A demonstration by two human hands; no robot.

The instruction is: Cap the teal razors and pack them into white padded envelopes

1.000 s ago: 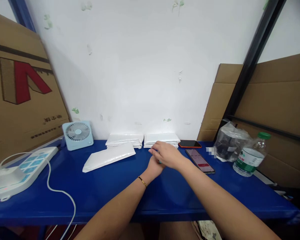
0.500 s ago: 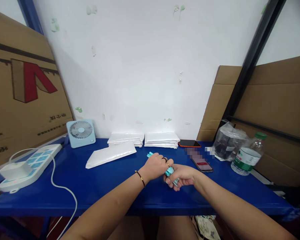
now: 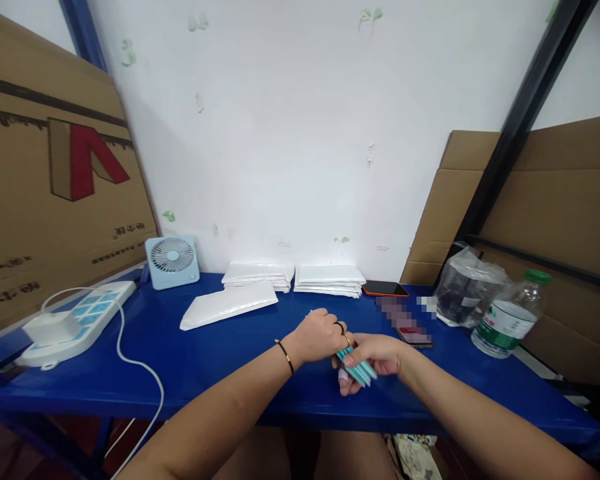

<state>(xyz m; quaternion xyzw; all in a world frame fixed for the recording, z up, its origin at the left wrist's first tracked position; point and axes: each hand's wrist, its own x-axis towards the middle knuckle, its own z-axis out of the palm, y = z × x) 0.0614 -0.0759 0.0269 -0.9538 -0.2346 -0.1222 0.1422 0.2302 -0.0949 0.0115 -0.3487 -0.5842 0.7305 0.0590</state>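
Over the front middle of the blue table, both my hands are closed on a light turquoise bundle (image 3: 363,372) of long narrow pieces, whose kind I cannot make out. My left hand (image 3: 321,337), with a dark bracelet and rings, wraps its upper left part and hides most of it. A small turquoise tip shows beyond the knuckles. My right hand (image 3: 375,353) grips the lower part with the thumb on top. Several ends stick out below that thumb, towards my body. One right fingertip has a pale wrap on it.
White padded envelopes (image 3: 329,275) lie in two stacks by the wall, with a loose envelope (image 3: 230,305) in front. A small fan (image 3: 173,262), a power strip (image 3: 100,310) and its cable are left. Two phones (image 3: 385,289), a bagged dark container (image 3: 463,293) and a bottle (image 3: 505,320) stand right.
The turquoise bundle now reaches further out below my right thumb, with its ends more spread. Less of it shows beyond my left knuckles. The view has shifted slightly to the left.
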